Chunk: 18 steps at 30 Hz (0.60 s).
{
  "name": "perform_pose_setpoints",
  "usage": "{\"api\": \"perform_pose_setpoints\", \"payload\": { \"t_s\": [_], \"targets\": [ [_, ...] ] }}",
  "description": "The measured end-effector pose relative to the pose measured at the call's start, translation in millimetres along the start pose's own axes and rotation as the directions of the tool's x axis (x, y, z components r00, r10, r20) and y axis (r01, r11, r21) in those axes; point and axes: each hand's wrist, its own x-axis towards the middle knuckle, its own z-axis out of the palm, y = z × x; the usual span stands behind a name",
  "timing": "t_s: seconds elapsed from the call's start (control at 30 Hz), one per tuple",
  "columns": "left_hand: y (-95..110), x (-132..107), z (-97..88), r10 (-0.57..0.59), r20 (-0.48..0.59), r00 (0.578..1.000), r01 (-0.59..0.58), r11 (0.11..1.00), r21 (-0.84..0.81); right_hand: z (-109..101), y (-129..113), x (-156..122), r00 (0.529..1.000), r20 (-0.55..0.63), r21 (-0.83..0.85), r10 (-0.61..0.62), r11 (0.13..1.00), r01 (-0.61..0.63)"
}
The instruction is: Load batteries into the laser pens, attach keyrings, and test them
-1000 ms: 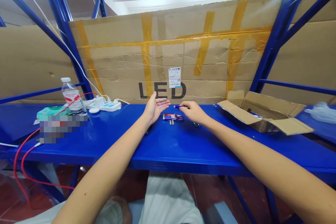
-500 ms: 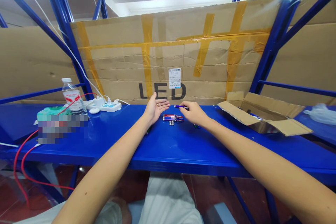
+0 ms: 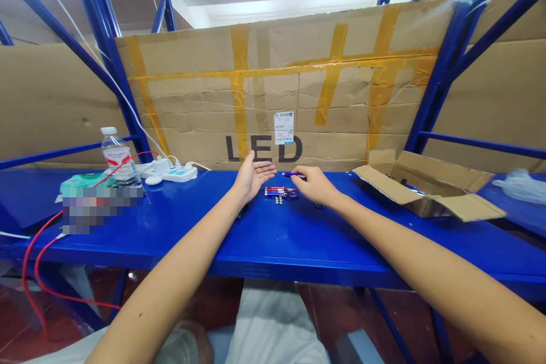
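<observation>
Glossy blue tabletop (image 3: 290, 244) bears shiny, slender tubes (image 3: 275, 191).

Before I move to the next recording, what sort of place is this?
Probably a workshop or storeroom: a blue table, a taped cardboard panel behind it and an open cardboard box on it.

Blue table (image 3: 294, 244); on it shiny tubes (image 3: 280, 192); silver discs (image 3: 278, 201); open carton (image 3: 439, 175); power strip (image 3: 181, 172)

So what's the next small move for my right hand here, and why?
Probably ease the purple tube leftward to the left hand: the right hand grips it with its free end pointing that way, and the left hand is open, a gap between them.
</observation>
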Motion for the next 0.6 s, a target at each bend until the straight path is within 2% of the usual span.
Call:
{"api": "perform_pose_setpoints", "payload": {
  "t_s": [0.37,0.6],
  "targets": [
    [0,0,-0.2,0.006,-0.003,1.0,-0.006,1.0,-0.025,-4,-1,0,0.999,-0.035,-0.031,-0.028,0.999,0.027],
    [0,0,-0.9,-0.001,0.017,1.0,0.001,0.999,-0.036,-13,-5,2,0.99,-0.138,-0.023,0.014,1.0,-0.017]
  ]
}}
